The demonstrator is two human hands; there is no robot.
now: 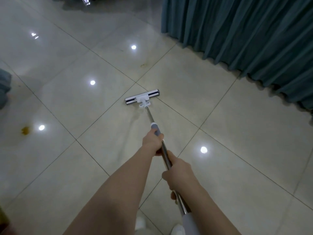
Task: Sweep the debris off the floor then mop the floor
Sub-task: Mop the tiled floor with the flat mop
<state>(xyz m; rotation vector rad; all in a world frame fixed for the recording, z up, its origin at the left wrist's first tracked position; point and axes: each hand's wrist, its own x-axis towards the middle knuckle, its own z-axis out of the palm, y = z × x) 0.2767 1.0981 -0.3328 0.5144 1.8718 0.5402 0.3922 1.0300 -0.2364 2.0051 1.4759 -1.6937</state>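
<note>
A flat mop with a white head [142, 97] rests on the glossy cream tile floor [67, 99] near the middle of the view. Its metal pole [149, 114] runs back toward me. My left hand [152, 141] is closed around the pole at the grey sleeve, further down the handle. My right hand [177, 175] grips the pole closer to me, above the grey end grip. A brown stain [25, 130] marks a tile at the left, and a fainter smudge [142, 65] lies beyond the mop head.
A teal curtain [245, 31] hangs to the floor along the right side, close to the mop head. A grey-blue object [4, 87] sits at the left edge. Dark furniture shadow lies at the top. My white shoes [177, 229] show at the bottom.
</note>
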